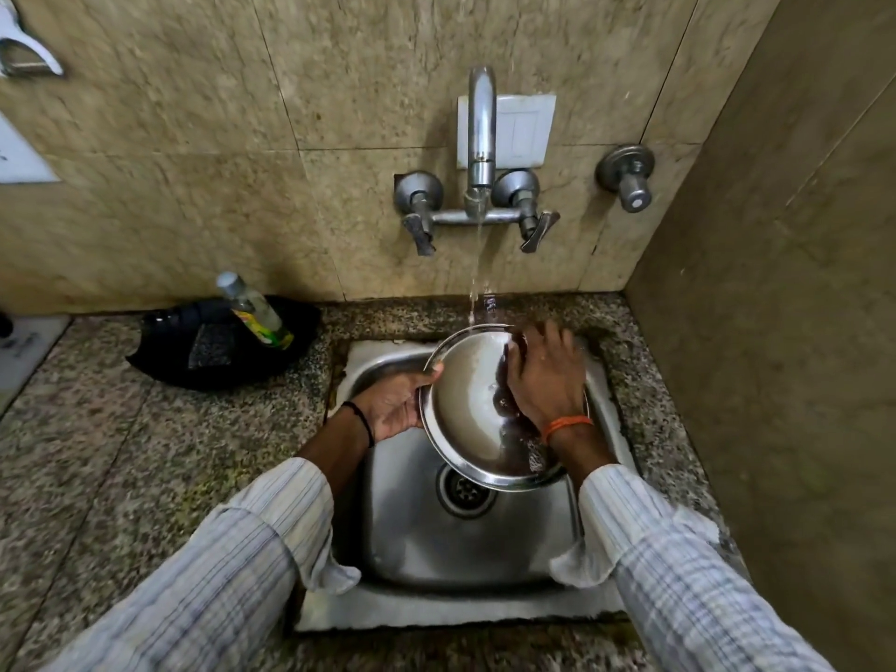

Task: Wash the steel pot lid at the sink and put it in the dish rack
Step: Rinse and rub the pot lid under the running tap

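- Beige stone wall tiles back a speckled granite counter (121, 477) holding a small square steel sink (436, 550).
- Water streams from a chrome wall tap (481, 133) onto a round, shiny steel pot lid (465, 395), held tilted over the sink.
- Left hand (392, 405) grips the lid's left rim, thumb on the edge.
- Right hand (545, 375) presses on the lid's right side, fingers spread.
- 1 clear bottle (254, 310) leans in a black tray (218, 341) at the left.
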